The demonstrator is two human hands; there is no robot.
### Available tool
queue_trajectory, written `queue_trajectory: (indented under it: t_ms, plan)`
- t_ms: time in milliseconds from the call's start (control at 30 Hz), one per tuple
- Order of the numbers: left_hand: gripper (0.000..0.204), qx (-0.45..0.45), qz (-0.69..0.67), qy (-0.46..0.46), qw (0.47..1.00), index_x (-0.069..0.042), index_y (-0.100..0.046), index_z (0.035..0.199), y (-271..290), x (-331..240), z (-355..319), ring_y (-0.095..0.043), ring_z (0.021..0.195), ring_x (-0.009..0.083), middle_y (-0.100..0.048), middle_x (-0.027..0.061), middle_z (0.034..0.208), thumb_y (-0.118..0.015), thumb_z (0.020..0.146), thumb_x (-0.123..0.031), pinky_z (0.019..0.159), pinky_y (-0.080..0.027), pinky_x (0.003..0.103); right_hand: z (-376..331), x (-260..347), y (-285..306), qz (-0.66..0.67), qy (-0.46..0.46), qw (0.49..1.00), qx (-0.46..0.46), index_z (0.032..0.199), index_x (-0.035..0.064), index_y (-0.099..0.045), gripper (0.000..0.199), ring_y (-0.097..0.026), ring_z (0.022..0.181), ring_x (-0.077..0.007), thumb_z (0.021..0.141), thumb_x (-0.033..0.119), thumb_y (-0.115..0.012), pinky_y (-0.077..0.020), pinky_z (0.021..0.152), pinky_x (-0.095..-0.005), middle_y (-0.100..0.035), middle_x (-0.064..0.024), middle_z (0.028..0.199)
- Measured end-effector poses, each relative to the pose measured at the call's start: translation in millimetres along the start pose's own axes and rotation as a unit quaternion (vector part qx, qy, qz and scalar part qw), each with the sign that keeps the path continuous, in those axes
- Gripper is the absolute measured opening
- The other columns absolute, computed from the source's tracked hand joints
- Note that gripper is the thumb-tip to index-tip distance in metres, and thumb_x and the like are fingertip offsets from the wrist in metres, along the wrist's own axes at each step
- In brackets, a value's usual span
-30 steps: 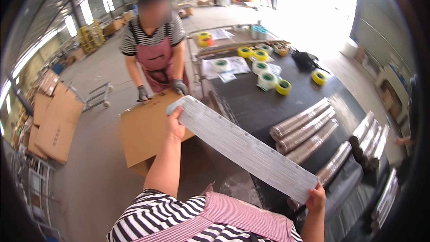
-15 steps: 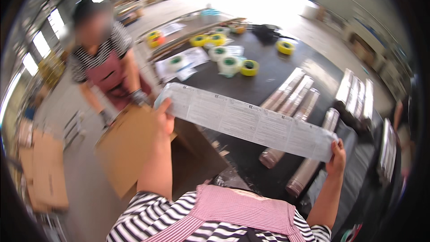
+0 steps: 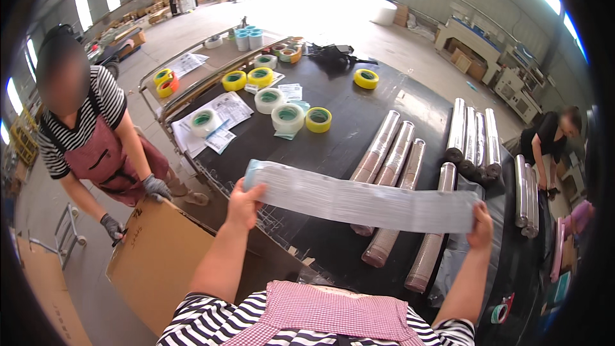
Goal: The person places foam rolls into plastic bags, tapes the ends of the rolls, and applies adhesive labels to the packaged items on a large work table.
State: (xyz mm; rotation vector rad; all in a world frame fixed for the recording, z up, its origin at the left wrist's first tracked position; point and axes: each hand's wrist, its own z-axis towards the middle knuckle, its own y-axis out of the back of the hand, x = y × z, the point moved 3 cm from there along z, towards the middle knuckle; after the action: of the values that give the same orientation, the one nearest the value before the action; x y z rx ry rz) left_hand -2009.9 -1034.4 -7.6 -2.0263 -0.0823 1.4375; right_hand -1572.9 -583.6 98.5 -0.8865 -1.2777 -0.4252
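Note:
A long whitish strip of printed labels (image 3: 365, 204) is stretched between my two hands above the black table; motion blurs its print. My left hand (image 3: 245, 204) pinches its left end, where a pale blue edge shows. The other end is gripped by my right hand (image 3: 480, 225), slightly lower. Beneath and beyond the strip lie several brown rolls in shiny clear wrap, among them one roll (image 3: 387, 147) partly covered by it and another roll (image 3: 426, 263) close to my right forearm.
Clear tape rolls (image 3: 288, 117), yellow tape rolls (image 3: 318, 120) and papers (image 3: 230, 107) lie on the black table (image 3: 256, 147). At left, a gloved co-worker (image 3: 106, 128) holds a cardboard sheet (image 3: 157, 256). More wrapped rolls (image 3: 456, 131) and another person (image 3: 551, 141) are at right.
The view has tilted up and shifted. The strip now sits lower against the table and is more blurred, still held at both ends. The co-worker and cardboard appear farther left.

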Motion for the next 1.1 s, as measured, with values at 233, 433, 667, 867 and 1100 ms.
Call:
queue_trajectory:
  t_ms: [233, 433, 667, 867, 1100]
  plan:
    - [0.04, 0.158, -0.33, -0.067, 0.928, -0.001, -0.053, 0.137, 55.1, -48.1, 29.6, -0.061, 0.123, 0.0259, -0.063, 0.0113, 0.134, -0.058, 0.101, -0.019, 0.107, -0.049, 0.044, 109.2, -51.3, -104.7, 0.29, 0.022, 0.94, 0.179, 0.131, 0.0011, -0.058, 0.037, -0.065, 0.115, -0.0265, 0.103, 0.025, -0.054, -0.0503, 0.101, -0.0428, -0.067, -0.0123, 0.126]
    - [0.036, 0.146, -0.333, 0.016, 0.931, -0.004, -0.055, 0.132, -26.7, -0.3, 33.3, -0.058, 0.124, 0.0246, -0.063, 0.01, 0.129, -0.061, 0.1, -0.019, 0.107, -0.047, 0.044, 105.7, -164.9, -318.1, 0.393, -0.132, 0.872, 0.261, 0.14, 0.0063, -0.05, 0.049, -0.056, 0.125, -0.0266, 0.101, 0.035, -0.055, -0.0472, 0.105, -0.0451, -0.058, -0.0093, 0.136]
    - [0.031, -0.006, -0.223, 0.115, 0.968, -0.009, -0.061, 0.119, -62.8, 78.6, 15.6, -0.063, 0.099, 0.0207, -0.068, 0.006, 0.113, -0.073, 0.093, -0.02, 0.083, -0.049, 0.035, 44.9, -269.5, -379.0, 0.243, -0.365, 0.889, 0.135, 0.129, 0.0141, -0.058, 0.038, -0.061, 0.115, -0.0222, 0.1, 0.038, -0.054, -0.0532, 0.084, -0.0401, -0.064, -0.0034, 0.125]
    - [0.024, -0.077, -0.146, 0.098, 0.981, -0.01, -0.062, 0.109, -67.1, 80.9, 24.6, -0.062, 0.08, 0.0149, -0.069, 0.0029, 0.097, -0.076, 0.09, -0.015, 0.065, -0.048, 0.031, 45.4, -290.3, -389.6, 0.13, -0.417, 0.896, 0.077, 0.126, 0.0163, -0.059, 0.035, -0.065, 0.105, -0.019, 0.098, 0.039, -0.058, -0.0553, 0.078, -0.0347, -0.065, -0.0004, 0.118]
    - [0.042, -0.272, -0.17, 0.019, 0.947, -0.009, -0.046, 0.121, -26.9, 76.5, 93.4, -0.059, 0.11, 0.0269, -0.06, 0.0107, 0.12, -0.072, 0.089, 0.001, 0.094, -0.051, 0.048, 110.9, -276.1, -352.5, -0.084, -0.313, 0.936, 0.139, 0.126, 0.0015, -0.059, 0.036, -0.067, 0.101, -0.0237, 0.092, 0.009, -0.066, -0.0569, 0.085, -0.0378, -0.067, -0.0118, 0.113]
